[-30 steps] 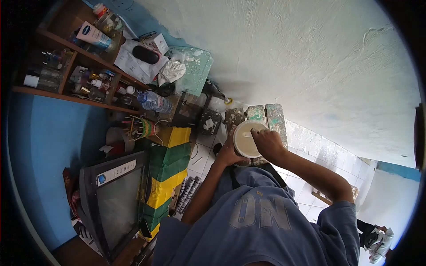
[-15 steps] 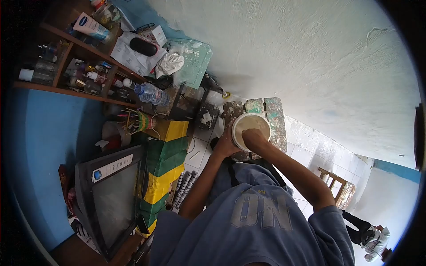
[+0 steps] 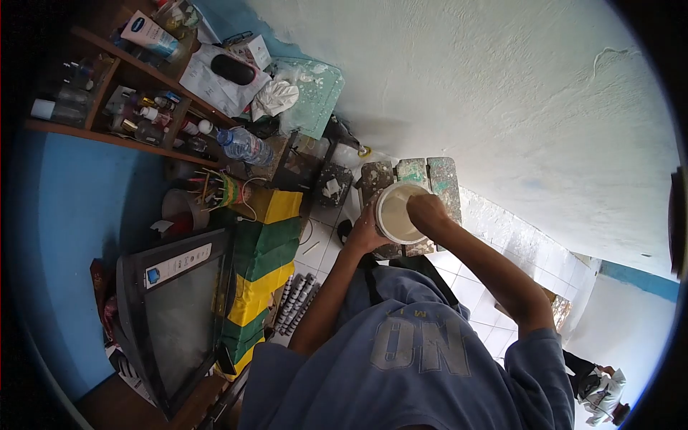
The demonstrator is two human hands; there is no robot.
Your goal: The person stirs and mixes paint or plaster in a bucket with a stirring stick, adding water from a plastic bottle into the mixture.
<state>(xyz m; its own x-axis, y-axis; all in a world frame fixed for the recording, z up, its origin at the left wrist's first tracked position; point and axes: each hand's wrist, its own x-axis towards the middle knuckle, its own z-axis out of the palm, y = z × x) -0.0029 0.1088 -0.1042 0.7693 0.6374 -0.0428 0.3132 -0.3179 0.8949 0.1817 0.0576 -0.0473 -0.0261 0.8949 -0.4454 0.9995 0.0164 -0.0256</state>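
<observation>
Well, nearest to me is the front of my blue sweatshirt (image 3: 423, 358), and both forearms run out from it towards the same spot straight ahead. My left hand (image 3: 365, 235) is curled against the outer wall of the round white plastic tub of pale cream liquid (image 3: 394, 215), gripping it on its near left side. My right hand (image 3: 428, 210) sits on the opposite side, over the tub's right rim. Its fingers are bunched and closed, dipping towards the liquid; whether they pinch something I cannot tell, since the knuckles hide it.

So the tub lies between my two hands, touching both, its open mouth turned up towards my face. Being round, it has no long axis to speak of; the line that matters runs from one hand across the mouth to the other. Neither hand is nearer, though only the right one is above the opening.

The tub rests on a paint-spattered wooden stool (image 3: 438, 183), which stands on the white tiled floor (image 3: 326, 251). Off to my left, well apart, are a block wrapped in yellow and green cloth (image 3: 269, 251) and a dark-cased old television (image 3: 175, 315). Beyond them a brown wooden shelf (image 3: 129, 140) carries small bottles, and past the stool rises the rough white plaster wall (image 3: 502, 86).
</observation>
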